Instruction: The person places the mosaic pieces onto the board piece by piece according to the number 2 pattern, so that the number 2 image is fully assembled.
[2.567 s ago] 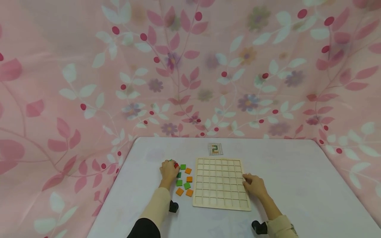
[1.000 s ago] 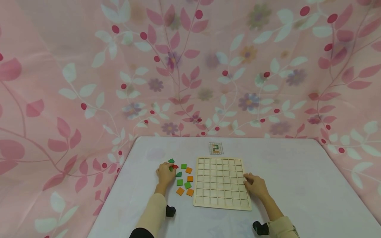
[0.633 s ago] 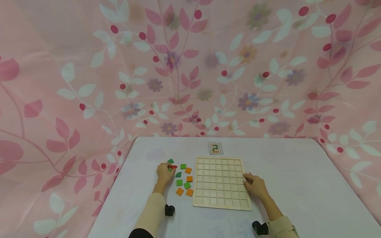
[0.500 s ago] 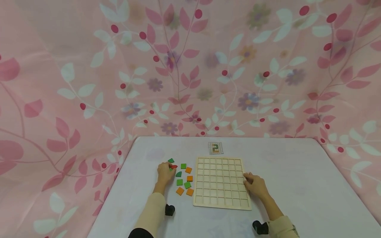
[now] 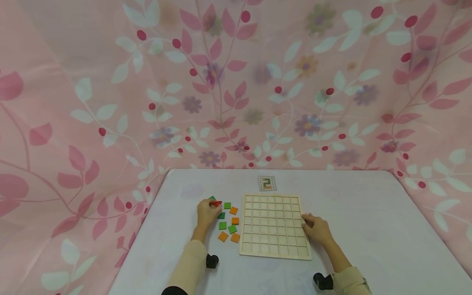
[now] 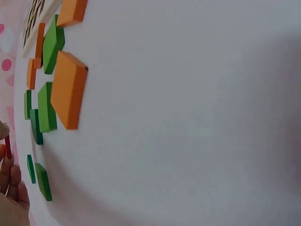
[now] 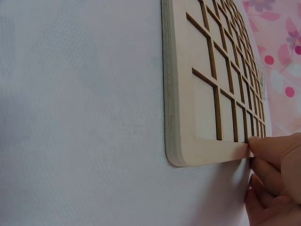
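Left hand point(image 5: 207, 212) pinches red piece point(image 5: 218, 203)

The piece is towards the counter's point(image 5: 372, 229) left edge; the board point(image 5: 274, 227) lies apart from it, towards the right edge, its rim gripped by the right hand point(image 5: 318, 230).

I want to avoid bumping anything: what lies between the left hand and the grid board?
In the head view, green tiles and orange tiles lie between the left hand and the grid board.
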The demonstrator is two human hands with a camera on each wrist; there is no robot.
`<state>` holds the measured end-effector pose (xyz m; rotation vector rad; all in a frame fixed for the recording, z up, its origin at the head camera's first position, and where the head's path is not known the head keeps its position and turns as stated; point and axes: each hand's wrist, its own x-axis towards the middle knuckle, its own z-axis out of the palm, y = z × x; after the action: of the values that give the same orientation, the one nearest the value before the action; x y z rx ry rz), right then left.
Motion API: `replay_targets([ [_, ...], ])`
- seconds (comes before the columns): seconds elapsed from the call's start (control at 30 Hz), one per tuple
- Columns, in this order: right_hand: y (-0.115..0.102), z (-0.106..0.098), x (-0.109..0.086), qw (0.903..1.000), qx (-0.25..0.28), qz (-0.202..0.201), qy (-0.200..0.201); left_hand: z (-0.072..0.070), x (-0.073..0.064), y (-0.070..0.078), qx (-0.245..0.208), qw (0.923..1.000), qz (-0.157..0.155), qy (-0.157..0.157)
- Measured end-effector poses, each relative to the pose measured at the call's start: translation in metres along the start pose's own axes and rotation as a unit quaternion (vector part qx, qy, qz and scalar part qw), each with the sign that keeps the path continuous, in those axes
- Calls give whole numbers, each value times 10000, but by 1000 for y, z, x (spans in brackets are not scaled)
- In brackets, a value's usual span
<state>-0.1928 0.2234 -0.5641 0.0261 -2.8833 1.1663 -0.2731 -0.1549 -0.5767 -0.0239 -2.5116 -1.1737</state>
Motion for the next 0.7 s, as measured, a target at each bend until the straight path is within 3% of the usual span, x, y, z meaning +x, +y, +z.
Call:
replay_targets([
  [0.13,2,0,-3,10000,20,59,-52,11,0,16,-506,9974,365,-351],
  [0.3,5,0,-3,9999,91,22,-52,38,0,39,-1032,9899,714,-654],
  [0.57,5,0,1,10000,47,-87,5,80,-9,70,-1138,9825,814,-1226],
  [0.7,4,1,1,9999,96,-79,64,97,-13,81,-981,9815,934,-1353],
])
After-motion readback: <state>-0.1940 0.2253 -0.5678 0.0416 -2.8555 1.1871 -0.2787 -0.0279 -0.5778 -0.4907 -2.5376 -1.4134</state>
